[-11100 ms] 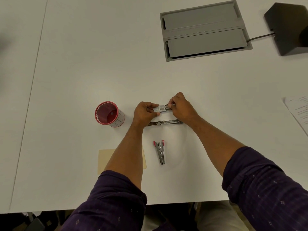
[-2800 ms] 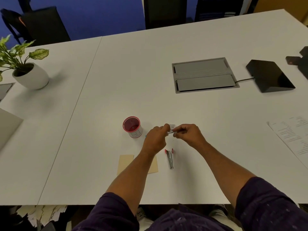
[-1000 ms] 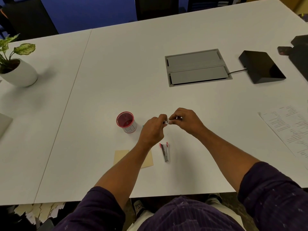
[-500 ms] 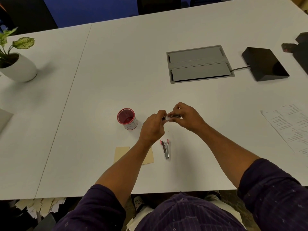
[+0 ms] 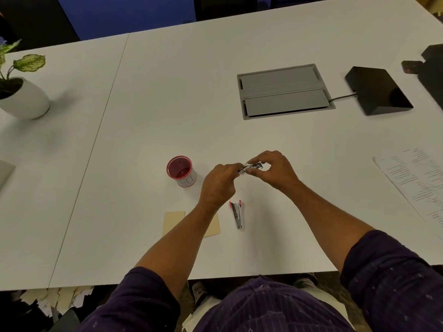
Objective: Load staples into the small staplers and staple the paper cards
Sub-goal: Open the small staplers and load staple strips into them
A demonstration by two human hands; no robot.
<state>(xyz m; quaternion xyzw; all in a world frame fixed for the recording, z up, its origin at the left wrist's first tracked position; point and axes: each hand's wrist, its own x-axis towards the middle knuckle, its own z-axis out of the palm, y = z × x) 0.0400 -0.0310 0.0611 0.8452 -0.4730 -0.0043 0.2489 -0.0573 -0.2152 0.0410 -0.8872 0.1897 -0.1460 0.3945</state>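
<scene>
A small silver stapler (image 5: 251,167) is held above the white table between both hands. My left hand (image 5: 219,184) grips its left end and my right hand (image 5: 273,171) pinches its right end from above. A second small stapler (image 5: 237,214) with pink tips lies closed on the table just below my hands. A beige paper card (image 5: 173,221) lies flat to its left, partly hidden under my left forearm. A red-rimmed cup (image 5: 181,171) stands left of my hands.
A grey cable hatch (image 5: 284,91) is set in the table at the back, with a black wedge device (image 5: 377,91) to its right. Printed sheets (image 5: 417,178) lie at the right edge. A potted plant (image 5: 21,92) stands far left.
My hands have stayed together on the small stapler, and my right fingers have shifted over its top. The camera has tilted a little; the other stapler and the card lie where they were.
</scene>
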